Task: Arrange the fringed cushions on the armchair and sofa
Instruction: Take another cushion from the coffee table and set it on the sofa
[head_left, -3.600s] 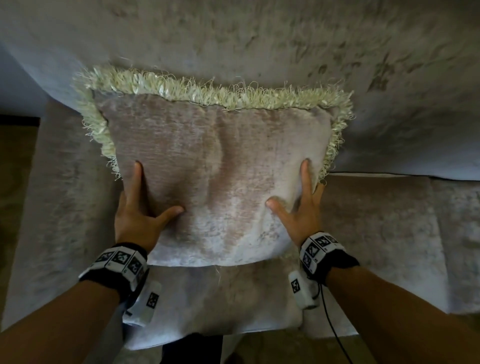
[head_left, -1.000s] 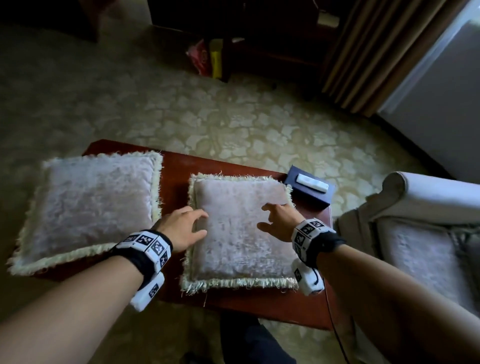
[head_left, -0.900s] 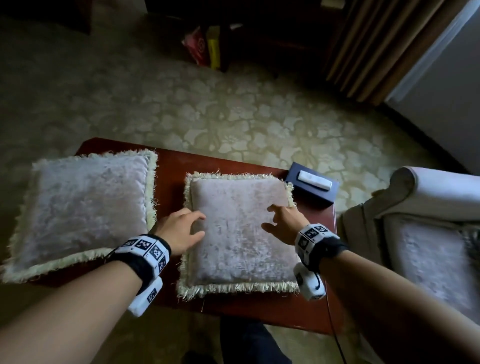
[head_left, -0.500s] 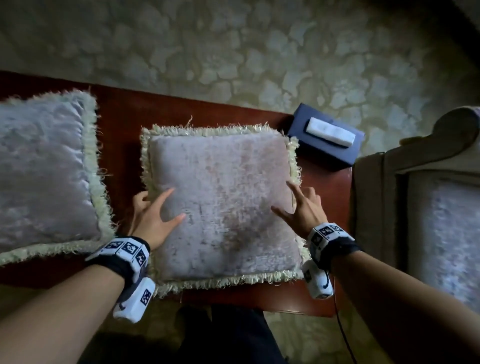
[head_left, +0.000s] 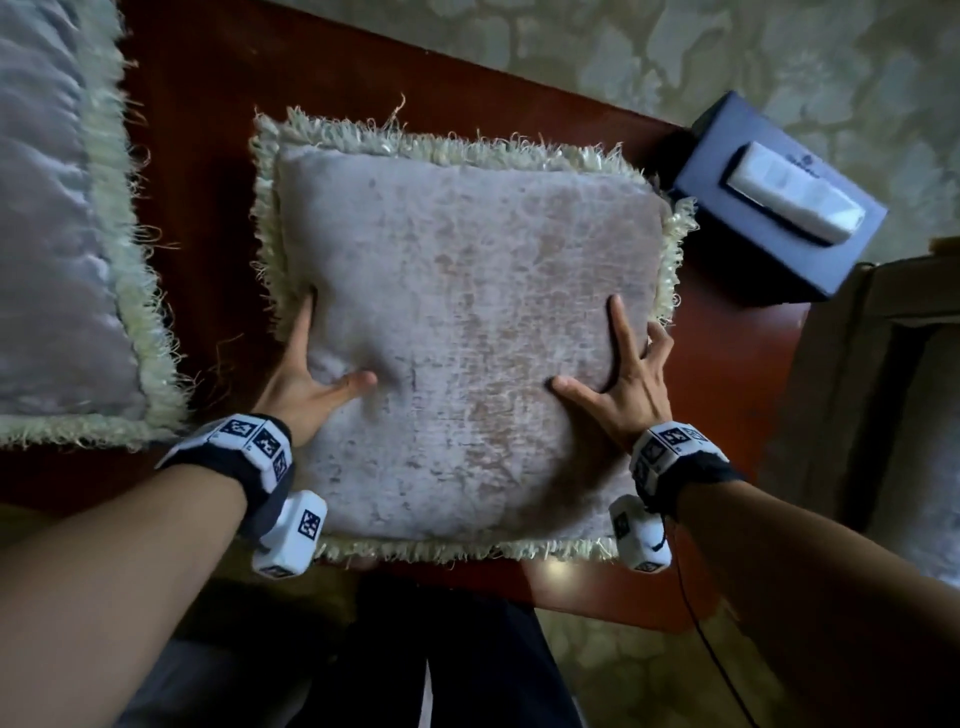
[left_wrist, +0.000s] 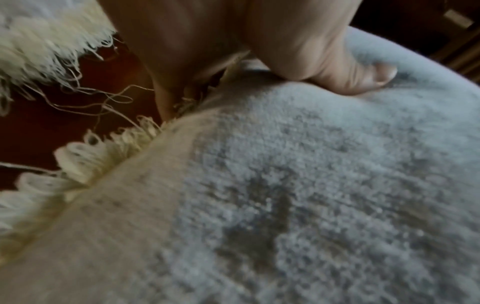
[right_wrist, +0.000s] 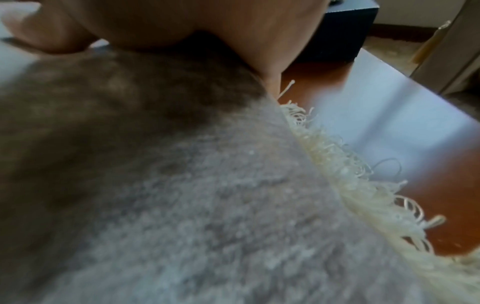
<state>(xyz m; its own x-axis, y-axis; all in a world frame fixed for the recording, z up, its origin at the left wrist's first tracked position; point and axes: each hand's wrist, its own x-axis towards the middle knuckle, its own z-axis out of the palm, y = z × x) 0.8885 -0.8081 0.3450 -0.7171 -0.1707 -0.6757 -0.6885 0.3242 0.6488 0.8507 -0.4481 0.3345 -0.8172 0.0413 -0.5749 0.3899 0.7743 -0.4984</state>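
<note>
A grey-pink fringed cushion (head_left: 467, 322) lies flat on the red-brown table (head_left: 208, 156), straight in front of me. My left hand (head_left: 332, 348) grips its left edge: the thumb (left_wrist: 350, 67) dents the top while the fingers go down past the fringe. My right hand (head_left: 608, 364) grips the right edge, thumb and forefinger on top and the other fingers spread along the side. A second fringed cushion (head_left: 52, 234) lies on the table to the left. Both wrist views are filled by the cushion's pile (left_wrist: 311, 185) (right_wrist: 182, 185).
A dark blue tissue box (head_left: 769, 260) stands at the table's far right corner, close to the cushion's corner. The armchair (head_left: 841, 374) stands just right of the table. Patterned carpet (head_left: 675, 62) lies beyond. My dark trousers show below the table's near edge.
Both hands have slid from the cushion's top to its side edges and taken hold, thumbs pressed in. My view has tilted down and come closer. Earlier I was pressing another cushion against an upholstered back.
</note>
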